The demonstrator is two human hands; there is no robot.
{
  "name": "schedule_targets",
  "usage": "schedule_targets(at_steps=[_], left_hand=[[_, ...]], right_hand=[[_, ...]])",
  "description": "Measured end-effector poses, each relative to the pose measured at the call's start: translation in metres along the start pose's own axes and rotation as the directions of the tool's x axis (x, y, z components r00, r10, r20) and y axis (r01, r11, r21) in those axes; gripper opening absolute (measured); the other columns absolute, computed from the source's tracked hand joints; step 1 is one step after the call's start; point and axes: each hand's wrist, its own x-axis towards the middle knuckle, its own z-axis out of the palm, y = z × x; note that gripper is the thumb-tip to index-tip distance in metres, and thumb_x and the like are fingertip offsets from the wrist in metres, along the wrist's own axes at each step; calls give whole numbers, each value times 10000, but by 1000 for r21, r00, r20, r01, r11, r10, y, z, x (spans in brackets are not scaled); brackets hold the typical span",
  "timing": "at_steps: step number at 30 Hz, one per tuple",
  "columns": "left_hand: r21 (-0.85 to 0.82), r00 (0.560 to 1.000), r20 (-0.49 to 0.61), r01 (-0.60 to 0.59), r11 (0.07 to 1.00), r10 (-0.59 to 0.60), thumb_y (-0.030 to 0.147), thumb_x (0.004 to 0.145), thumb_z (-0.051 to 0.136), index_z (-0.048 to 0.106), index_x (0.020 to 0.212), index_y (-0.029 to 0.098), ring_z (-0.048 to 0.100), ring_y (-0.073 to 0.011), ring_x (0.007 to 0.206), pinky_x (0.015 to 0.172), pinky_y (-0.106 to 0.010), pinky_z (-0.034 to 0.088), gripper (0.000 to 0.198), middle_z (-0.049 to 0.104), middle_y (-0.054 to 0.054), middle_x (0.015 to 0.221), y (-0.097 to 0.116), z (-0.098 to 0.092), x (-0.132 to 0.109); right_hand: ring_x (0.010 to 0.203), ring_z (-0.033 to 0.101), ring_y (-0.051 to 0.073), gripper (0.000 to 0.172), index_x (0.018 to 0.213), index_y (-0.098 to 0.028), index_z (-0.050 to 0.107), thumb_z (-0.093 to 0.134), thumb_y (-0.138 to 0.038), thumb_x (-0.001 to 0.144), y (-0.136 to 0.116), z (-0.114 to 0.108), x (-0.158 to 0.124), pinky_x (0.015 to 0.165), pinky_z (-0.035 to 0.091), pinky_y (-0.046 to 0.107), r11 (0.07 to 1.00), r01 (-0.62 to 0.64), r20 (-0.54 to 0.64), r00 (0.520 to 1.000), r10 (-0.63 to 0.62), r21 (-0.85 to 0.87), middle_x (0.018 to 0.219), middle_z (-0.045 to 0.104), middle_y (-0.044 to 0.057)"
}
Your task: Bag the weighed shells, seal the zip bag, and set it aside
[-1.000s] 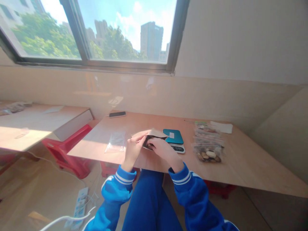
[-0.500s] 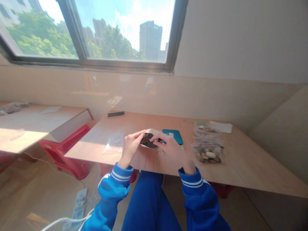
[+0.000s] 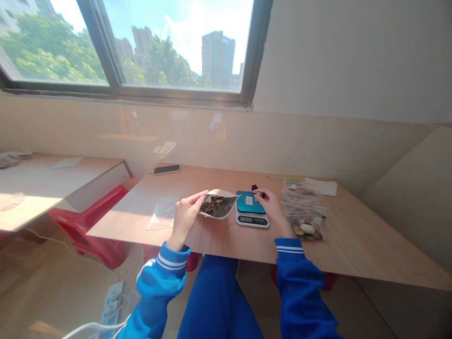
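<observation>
My left hand [image 3: 185, 213] grips the edge of a tan paper pouch [image 3: 217, 205], held open above the wooden table [image 3: 353, 245], with dark dried pieces showing inside. To its right, my right hand [image 3: 272, 209] pinches a small dark piece [image 3: 254, 189] over the far edge of a small kitchen scale [image 3: 250, 208] with a teal top. The scale stands on the table between my two hands. Both sleeves are blue with white stripes.
Several clear zip bags of mixed pieces [image 3: 304, 213] are stacked right of the scale, with a white paper [image 3: 321, 186] behind them. An empty clear bag [image 3: 163, 211] lies left of my left hand. A phone [image 3: 166, 169] lies at the far edge. A red stool [image 3: 93, 226] stands beside the table.
My right hand left the pouch and moved right and away, carrying a small dark piece over the scale. My left hand kept the pouch, now tilted open.
</observation>
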Motion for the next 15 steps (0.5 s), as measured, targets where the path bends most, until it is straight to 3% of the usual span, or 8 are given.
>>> schedule_targets(at_steps=[6,15], left_hand=[[2,1000,8,14,1000,-14,343,832,580,739,1012,246,684,-207,997,849,-278,531,259,743,6,1022,1,0,0],[0,1000,8,5,1000,-5,353,832,584,740,1010,246,678,-206,1012,874,-281,524,260,741,9,1031,3,0,0]], right_hand=[[979,642,229,270,993,-142,700,546,-109,773,32,30,23,928,463,387,987,40,101,995,-24,-156,1038,713,121],[1075,625,249,477,1304,-186,557,560,-139,829,44,25,11,960,465,401,968,41,176,984,3,-248,1185,669,119]])
